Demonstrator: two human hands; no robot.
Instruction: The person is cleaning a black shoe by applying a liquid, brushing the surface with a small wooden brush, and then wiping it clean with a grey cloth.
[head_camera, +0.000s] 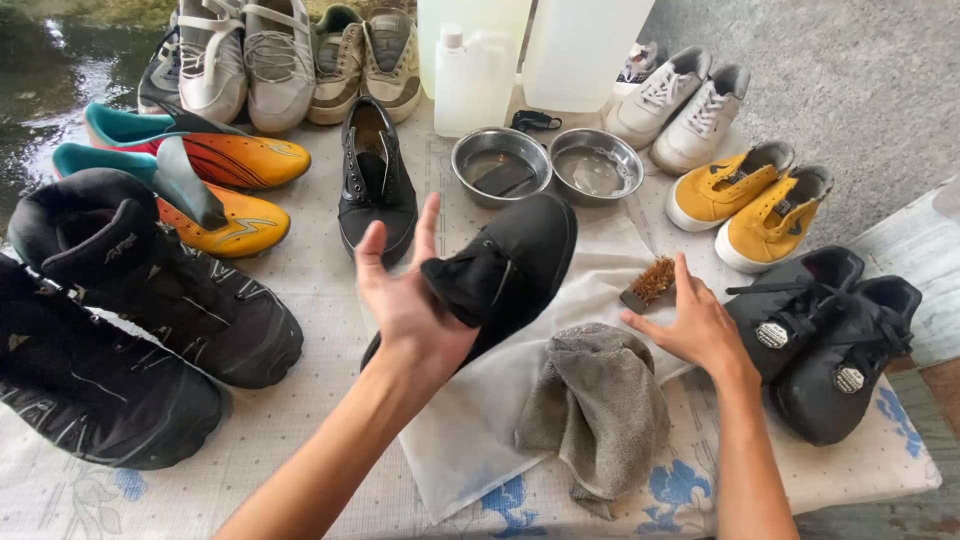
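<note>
Black canvas shoe (515, 260): it rested on your upturned left hand (405, 300), heel against the palm, toe pointing away past your fingertips; those fingers were spread loose, cradling rather than clenching. Wooden scrub brush (650, 284): it lay just beyond the fingertips of your right hand (690, 325), whose fingers were extended and released; whether they touched it could not be told. Grey towel (598, 405): crumpled below your right palm, on a white cloth (470, 440). Two steel bowls (545, 165): they stood beyond the shoe's toe. Black high-top pair (825, 335): just right of your right hand.
</note>
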